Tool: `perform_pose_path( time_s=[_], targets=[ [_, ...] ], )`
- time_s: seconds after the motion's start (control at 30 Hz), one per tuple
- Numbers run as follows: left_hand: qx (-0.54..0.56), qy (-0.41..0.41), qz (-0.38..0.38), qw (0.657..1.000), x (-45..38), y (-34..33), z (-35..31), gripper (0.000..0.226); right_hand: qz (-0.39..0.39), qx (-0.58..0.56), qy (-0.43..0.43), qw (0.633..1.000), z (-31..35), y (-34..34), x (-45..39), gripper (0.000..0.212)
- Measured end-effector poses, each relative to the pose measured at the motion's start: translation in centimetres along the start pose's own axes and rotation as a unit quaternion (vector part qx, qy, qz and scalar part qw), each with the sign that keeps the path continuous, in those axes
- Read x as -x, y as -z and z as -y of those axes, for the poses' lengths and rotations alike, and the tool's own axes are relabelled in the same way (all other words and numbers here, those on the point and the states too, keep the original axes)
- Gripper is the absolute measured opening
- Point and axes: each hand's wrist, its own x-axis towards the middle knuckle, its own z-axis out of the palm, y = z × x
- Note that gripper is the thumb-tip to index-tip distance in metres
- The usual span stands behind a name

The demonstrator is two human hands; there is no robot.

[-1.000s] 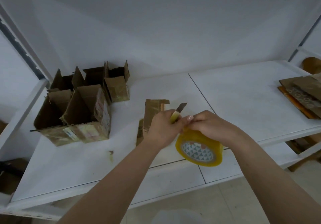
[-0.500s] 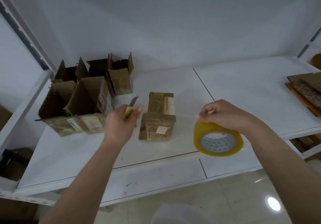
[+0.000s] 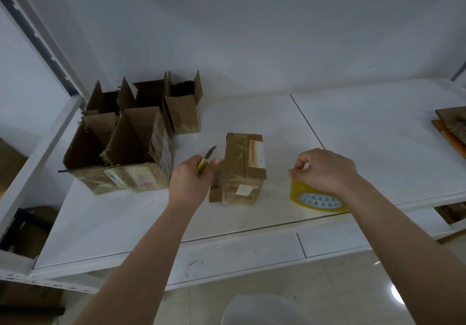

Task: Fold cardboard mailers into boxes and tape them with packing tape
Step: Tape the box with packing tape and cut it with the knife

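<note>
Box, taped shut, lies on its side mid-shelf, between both hands. Left hand curled around a small knife, blade pointing up, knuckles just beside the box's left edge. Right hand grips a yellow tape roll at the shelf's front edge. Open-topped boxes clustered at back left. Flat cardboard at far right.

A taped brown cardboard box lies closed on the white shelf, yellow tape roll standing nearby.
</note>
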Motion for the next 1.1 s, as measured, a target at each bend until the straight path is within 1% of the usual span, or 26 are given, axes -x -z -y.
perform_pose_path(
  time_s=[0.07,0.17,0.27,0.33,0.4,0.47,0.53,0.6,0.67,0.73,0.77,0.83,0.87,0.9,0.93,0.97,1.0,1.03,1.07,1.1],
  targets=[
    [0.015,0.028,0.019,0.999,0.5,-0.9,0.9,0.05,0.008,0.036,0.001,0.999,0.9,-0.9,-0.2,0.031],
    [0.093,0.105,0.035,0.989,1.3,-2.1,1.4,0.05,0.025,0.071,0.017,0.997,2.6,-2.4,-0.4,0.033],
    [0.133,0.171,0.034,0.976,1.7,-3.2,1.1,0.052,0.022,0.106,0.031,0.994,3.9,-2.9,-0.7,0.039],
    [0.147,0.192,0.034,0.97,1.9,-3.6,0.9,0.055,0.025,0.115,0.037,0.992,4.4,-3.0,-0.9,0.04],
    [0.147,0.203,0.029,0.968,2.0,-3.8,0.8,0.064,0.025,0.115,0.04,0.992,4.9,-3.1,-1.1,0.038],
    [0.119,0.222,0.027,0.967,2.1,-3.8,1.1,0.071,0.024,0.109,0.042,0.993,5.3,-3.3,-1.1,0.033],
    [0.094,0.262,0.047,0.959,2.7,-4.2,1.7,0.07,0.024,0.103,0.039,0.994,5.5,-3.3,-1.1,0.029],
    [0.082,0.28,0.078,0.953,3.5,-5.0,2.4,0.065,0.021,0.104,0.037,0.994,5.4,-3.2,-1.0,0.028],
    [0.072,0.276,0.084,0.955,3.7,-4.8,2.5,0.056,0.019,0.103,0.035,0.994,5.3,-3.2,-0.8,0.028],
    [0.079,0.249,0.06,0.963,3.0,-3.3,2.1,0.049,0.018,0.094,0.033,0.995,5.2,-3.1,-0.8,0.029],
    [0.092,0.218,0.042,0.971,2.3,-2.3,1.6,0.044,0.019,0.089,0.032,0.995,5.1,-3.1,-0.7,0.03],
    [0.135,0.121,0.018,0.983,0.8,-0.1,-0.6,0.03,0.03,0.087,0.031,0.995,5.0,-3.0,-0.7,0.032],
    [0.161,0.064,0.035,0.984,0.0,0.8,-2.2,0.027,0.038,0.089,0.031,0.995,5.0,-2.9,-0.7,0.032],
    [0.183,0.007,0.074,0.98,-0.7,1.4,-3.9,0.028,0.044,0.09,0.03,0.995,5.0,-2.9,-0.7,0.032],
    [0.196,-0.041,0.129,0.971,-1.4,1.4,-5.7,0.03,0.047,0.086,0.029,0.995,5.0,-2.9,-0.7,0.032],
    [0.202,-0.07,0.193,0.958,-1.8,1.0,-7.1,0.031,0.047,0.08,0.029,0.995,4.9,-2.9,-0.7,0.031],
    [0.203,-0.074,0.26,0.941,-2.1,0.4,-8.3,0.032,0.046,0.074,0.027,0.996,4.8,-2.9,-0.7,0.031],
    [0.199,-0.057,0.325,0.923,-2.2,-0.2,-9.1,0.033,0.048,0.072,0.023,0.996,4.7,-2.8,-0.8,0.03],
    [0.184,-0.028,0.375,0.908,-2.3,-1.1,-9.2,0.034,0.054,0.071,0.02,0.996,4.5,-2.8,-0.8,0.031],
    [0.166,-0.002,0.401,0.901,-2.3,-1.8,-9.0,0.036,0.068,0.067,0.017,0.995,4.1,-2.6,-0.9,0.03]
  ],
)
